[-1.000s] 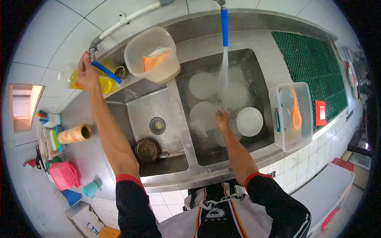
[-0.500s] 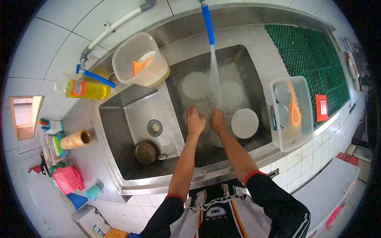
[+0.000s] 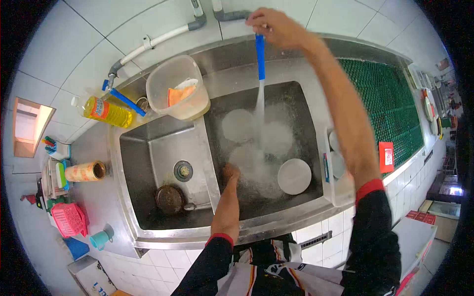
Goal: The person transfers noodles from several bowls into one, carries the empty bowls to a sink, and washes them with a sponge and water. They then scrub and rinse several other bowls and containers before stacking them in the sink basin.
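Observation:
My right hand [image 3: 277, 28] is raised to the wall, its fingers closed around the tap at the top of a blue hose [image 3: 260, 56]; the tap itself is mostly covered by the hand. Water [image 3: 260, 101] streams from the hose into the right basin [image 3: 301, 116]. Low at the left side of that basin is my left hand [image 3: 230, 172], its fingers partly hidden in cloudy water. Several white plates, including one plate [image 3: 239, 125], lie under the water. A white bowl [image 3: 294, 176] sits to the right of them.
The left basin [image 3: 153, 148] holds a round dark strainer [image 3: 170, 199]. A clear tub [image 3: 173, 74] with an orange cloth and a yellow soap bottle [image 3: 106, 112] stand behind it. On the right are a plastic bin [image 3: 340, 192] and a green mat [image 3: 382, 103].
My right hand has gone from the basin water up to the tap. My left hand has shifted left and lower in the basin. The view has tilted; water still runs.

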`<state>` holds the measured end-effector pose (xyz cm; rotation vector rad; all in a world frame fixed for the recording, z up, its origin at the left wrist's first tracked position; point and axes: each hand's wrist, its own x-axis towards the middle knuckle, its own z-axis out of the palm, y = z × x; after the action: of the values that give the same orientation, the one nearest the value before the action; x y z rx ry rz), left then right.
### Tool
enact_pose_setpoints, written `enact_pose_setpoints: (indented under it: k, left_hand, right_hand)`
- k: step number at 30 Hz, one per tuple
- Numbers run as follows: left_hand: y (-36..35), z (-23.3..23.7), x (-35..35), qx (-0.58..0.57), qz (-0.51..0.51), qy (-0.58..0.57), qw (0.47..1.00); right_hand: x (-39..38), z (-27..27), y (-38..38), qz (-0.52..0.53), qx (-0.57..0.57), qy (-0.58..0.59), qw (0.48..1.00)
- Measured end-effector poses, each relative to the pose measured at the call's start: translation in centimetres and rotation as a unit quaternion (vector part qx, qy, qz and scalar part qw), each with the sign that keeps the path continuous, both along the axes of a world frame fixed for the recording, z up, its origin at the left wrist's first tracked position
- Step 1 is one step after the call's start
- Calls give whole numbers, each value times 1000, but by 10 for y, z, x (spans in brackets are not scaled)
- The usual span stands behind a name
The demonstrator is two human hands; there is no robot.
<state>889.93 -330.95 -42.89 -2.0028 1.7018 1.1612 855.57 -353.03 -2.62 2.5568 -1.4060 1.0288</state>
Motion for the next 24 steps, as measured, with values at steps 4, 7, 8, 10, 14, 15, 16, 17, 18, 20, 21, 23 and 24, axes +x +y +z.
enact_pose_setpoints:
  k: [4,7,8,10,14,15,16,17,18,20,21,23,24]
  left_hand:
    - [13,-45,1,-15,8,20,1000]
    - [15,-81,-3,-41,36,53,997]
    - [17,-95,-4,-48,57,71,995]
    - [20,-139,-6,-60,120,129,983]
    - [35,-213,-12,-84,87,122,985]
    - [46,-230,-10,-89,38,87,992]
    - [56,-243,-6,-94,-11,51,994]
    - [54,-231,-7,-72,-16,46,996]
    - [52,-206,-8,-39,-12,44,998]
    - [47,-164,-10,11,-13,36,999]
    - [45,-153,-12,28,-24,29,999]
    - [43,-146,-18,49,-71,8,996]
    - [47,-180,-17,4,-168,-16,986]
  right_hand:
    - [15,45,16,-27,85,113,990]
    - [27,14,-5,-151,26,98,983]
    - [37,5,-1,-179,-2,15,984]
    - [63,-14,34,-244,-57,-149,957]
    - [72,-192,128,-395,-14,-449,801]
    - [82,-221,163,-477,143,-404,768]
    - [67,-320,195,-446,152,-302,829]
    - [83,-321,218,-527,340,-220,747]
    - [83,-337,225,-549,364,-181,731]
    - [73,-400,246,-572,403,-145,700]
    - [66,-434,256,-575,419,-147,687]
    - [41,-490,269,-551,431,-234,676]
    - [43,-490,268,-552,422,-237,679]
